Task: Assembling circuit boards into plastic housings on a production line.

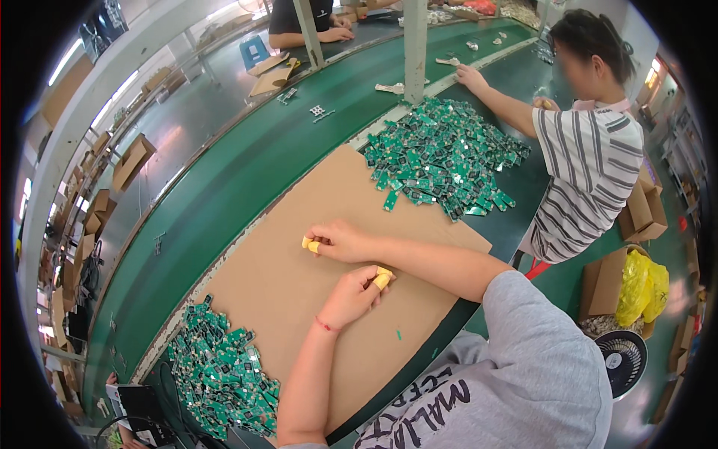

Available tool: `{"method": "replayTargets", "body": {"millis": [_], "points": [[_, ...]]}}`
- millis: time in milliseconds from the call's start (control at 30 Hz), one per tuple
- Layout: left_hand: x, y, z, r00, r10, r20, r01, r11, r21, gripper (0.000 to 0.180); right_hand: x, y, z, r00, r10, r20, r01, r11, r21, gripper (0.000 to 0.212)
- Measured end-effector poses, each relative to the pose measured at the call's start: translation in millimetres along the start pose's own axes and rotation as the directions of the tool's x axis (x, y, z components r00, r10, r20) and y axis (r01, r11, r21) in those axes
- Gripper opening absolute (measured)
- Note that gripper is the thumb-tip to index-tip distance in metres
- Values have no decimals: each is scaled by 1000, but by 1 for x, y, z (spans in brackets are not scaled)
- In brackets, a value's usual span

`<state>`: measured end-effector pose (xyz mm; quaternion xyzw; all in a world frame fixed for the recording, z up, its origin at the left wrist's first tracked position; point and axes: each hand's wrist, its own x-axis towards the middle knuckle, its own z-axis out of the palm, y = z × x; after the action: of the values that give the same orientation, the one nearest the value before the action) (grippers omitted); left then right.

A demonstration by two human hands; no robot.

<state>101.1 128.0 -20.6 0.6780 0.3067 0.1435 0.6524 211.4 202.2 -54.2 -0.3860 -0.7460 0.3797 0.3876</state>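
Both my hands are above a brown cardboard sheet (299, 217), with yellow covers on some fingertips. My right hand (338, 241) is farther from me, its fingers curled in and its covered tips close together. My left hand (351, 298), below a red string bracelet (326, 325), has its fingers bent into a pinch. Whatever either hand holds, if anything, is too small or hidden to make out. A heap of small green circuit boards (221, 370) lies by my left forearm. A larger heap of the same boards (445, 153) spreads at the sheet's far right end.
A green conveyor belt (247, 179) runs along the sheet's far side, with a few small parts on it. A metal post (415, 52) rises near the larger heap. A co-worker in a striped shirt (587, 161) reaches toward the belt. Right: a fan (622, 361) and a box with yellow bags (607, 288).
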Motion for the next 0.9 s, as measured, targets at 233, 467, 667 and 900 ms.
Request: {"method": "replayTargets", "body": {"millis": [233,467,667,900], "points": [[1,0,1,1000,-12,-6,12,1000,8,17,0,1,0,1000,6,4,-6,1000,20,15],[1,-1,1,1000,-3,-12,2,1000,-17,17,0,-1,0,997,61,37,-61,998,-15,16],[1,-2,1,1000,12,-11,-12,1000,-8,17,0,0,2,1000,23,11,-23,1000,15,17],[2,-5,1,1000,18,-5,-18,1000,0,16,-1,0,2,999,37,4,-37,999,-12,18]]}}
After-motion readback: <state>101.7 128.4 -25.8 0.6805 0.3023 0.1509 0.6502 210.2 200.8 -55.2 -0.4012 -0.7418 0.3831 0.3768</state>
